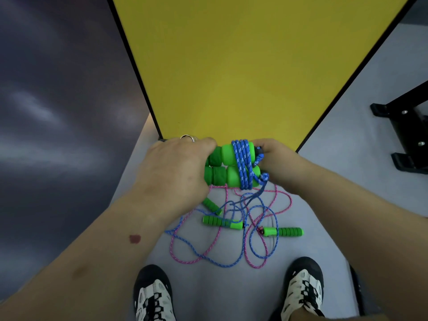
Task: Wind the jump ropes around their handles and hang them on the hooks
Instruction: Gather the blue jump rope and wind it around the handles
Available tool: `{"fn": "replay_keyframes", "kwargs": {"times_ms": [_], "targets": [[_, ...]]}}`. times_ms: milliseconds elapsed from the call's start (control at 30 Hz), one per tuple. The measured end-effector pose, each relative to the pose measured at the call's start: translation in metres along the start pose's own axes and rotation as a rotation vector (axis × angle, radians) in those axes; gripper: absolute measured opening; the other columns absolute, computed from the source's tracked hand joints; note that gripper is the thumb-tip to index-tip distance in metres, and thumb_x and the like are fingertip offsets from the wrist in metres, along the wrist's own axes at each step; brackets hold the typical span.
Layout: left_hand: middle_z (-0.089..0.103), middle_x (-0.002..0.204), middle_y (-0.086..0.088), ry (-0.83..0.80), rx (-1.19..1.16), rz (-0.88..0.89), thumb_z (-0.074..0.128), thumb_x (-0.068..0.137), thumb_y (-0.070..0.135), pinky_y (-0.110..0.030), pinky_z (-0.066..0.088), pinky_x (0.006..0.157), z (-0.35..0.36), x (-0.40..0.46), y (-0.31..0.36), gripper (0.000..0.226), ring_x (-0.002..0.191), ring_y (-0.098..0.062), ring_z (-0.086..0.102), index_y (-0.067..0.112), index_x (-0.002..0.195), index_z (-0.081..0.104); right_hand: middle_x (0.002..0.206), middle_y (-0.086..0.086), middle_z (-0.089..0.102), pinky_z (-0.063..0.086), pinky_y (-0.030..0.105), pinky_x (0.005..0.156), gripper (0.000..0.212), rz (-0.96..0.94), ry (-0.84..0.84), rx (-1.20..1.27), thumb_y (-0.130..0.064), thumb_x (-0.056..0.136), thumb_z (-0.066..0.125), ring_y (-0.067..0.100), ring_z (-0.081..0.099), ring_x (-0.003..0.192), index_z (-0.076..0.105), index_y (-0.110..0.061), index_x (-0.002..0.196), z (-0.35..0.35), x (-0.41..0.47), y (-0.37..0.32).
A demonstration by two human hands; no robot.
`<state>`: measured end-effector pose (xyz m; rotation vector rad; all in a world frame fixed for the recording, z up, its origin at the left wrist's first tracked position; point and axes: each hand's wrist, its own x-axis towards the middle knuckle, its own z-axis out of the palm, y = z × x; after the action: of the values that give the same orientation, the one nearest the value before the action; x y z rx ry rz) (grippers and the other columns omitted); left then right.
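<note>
Winding is underway mid-frame: left hand (172, 166) clamps paired green foam handles (228, 166), right hand (276, 162) pinches blue braided rope (243, 165), needing further wraps.

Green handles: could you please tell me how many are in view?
5: two side by side in the hands, three on the floor at left, middle and right. Another may be hidden.

Head camera looks steeply down, close over both forearms (wide-angle), to floor (231, 286) and shoes (152, 295).
</note>
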<state>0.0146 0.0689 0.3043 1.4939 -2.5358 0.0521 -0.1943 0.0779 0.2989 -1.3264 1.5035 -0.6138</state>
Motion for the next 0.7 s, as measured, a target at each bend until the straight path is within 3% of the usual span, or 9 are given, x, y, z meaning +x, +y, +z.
{"fn": "replay_keyframes", "kwargs": {"times_ms": [100,167,233,333,433,600,700], "targets": [[0.049,0.075,0.007,0.03,0.033,-0.038,0.076,0.071,0.032,-0.034,0.033,0.062,0.003,0.002,-0.005,0.033,0.075,-0.027,0.055,0.03,0.09,0.049,0.047,-0.011,0.05,0.035,0.018,0.045,0.037,0.045,0.058,-0.193,0.001,0.095,0.056,0.009,0.04,0.044,0.056,-0.028,0.071,0.018,-0.011,0.009],[0.047,0.074,0.008,0.024,0.055,-0.067,0.078,0.07,0.033,-0.034,0.031,0.062,0.007,0.003,-0.007,0.035,0.072,-0.026,0.053,0.03,0.09,0.049,0.052,-0.005,0.047,0.035,0.026,0.05,0.035,0.08,0.088,-0.174,-0.022,0.098,0.053,0.017,0.038,0.05,0.06,-0.028,0.064,0.03,-0.015,0.015],[0.046,0.073,0.007,0.029,0.075,-0.097,0.079,0.07,0.031,-0.033,0.031,0.061,0.008,0.003,-0.008,0.035,0.069,-0.026,0.05,0.029,0.09,0.05,0.057,0.001,0.045,0.031,0.023,0.044,0.037,0.105,0.101,-0.139,-0.033,0.101,0.046,0.015,0.036,0.045,0.062,-0.021,0.07,0.041,-0.02,0.017],[0.034,0.069,0.008,0.026,0.081,-0.149,0.072,0.068,0.02,-0.034,0.031,0.063,0.008,0.003,-0.01,0.034,0.069,-0.026,0.043,0.027,0.095,0.053,0.056,0.0,0.046,0.03,0.025,0.042,0.039,0.061,0.13,-0.165,-0.036,0.104,0.041,0.009,0.035,0.039,0.065,-0.016,0.08,0.054,-0.031,0.013],[0.033,0.071,0.007,0.015,0.086,-0.172,0.069,0.068,0.017,-0.035,0.027,0.064,0.008,0.003,-0.011,0.033,0.07,-0.025,0.04,0.026,0.095,0.052,0.057,-0.003,0.047,0.032,0.027,0.048,0.035,0.036,0.126,-0.248,-0.036,0.104,0.04,0.007,0.041,0.046,0.066,-0.014,0.093,0.062,-0.041,0.006],[0.034,0.073,0.007,-0.008,0.088,-0.184,0.067,0.067,0.013,-0.035,0.027,0.065,0.012,0.002,-0.012,0.035,0.072,-0.025,0.039,0.026,0.092,0.046,0.063,0.005,0.05,0.033,0.033,0.05,0.025,-0.025,0.134,-0.446,-0.027,0.097,0.046,0.02,0.044,0.054,0.051,-0.013,0.076,0.061,-0.051,-0.009],[0.032,0.072,0.008,-0.022,0.097,-0.182,0.068,0.067,0.013,-0.035,0.026,0.066,0.014,0.001,-0.013,0.036,0.072,-0.024,0.039,0.026,0.092,0.045,0.064,0.001,0.055,0.037,0.033,0.049,0.016,-0.061,0.185,-0.443,-0.024,0.093,0.05,0.012,0.044,0.05,0.061,-0.018,0.084,0.05,-0.056,-0.021]]}}
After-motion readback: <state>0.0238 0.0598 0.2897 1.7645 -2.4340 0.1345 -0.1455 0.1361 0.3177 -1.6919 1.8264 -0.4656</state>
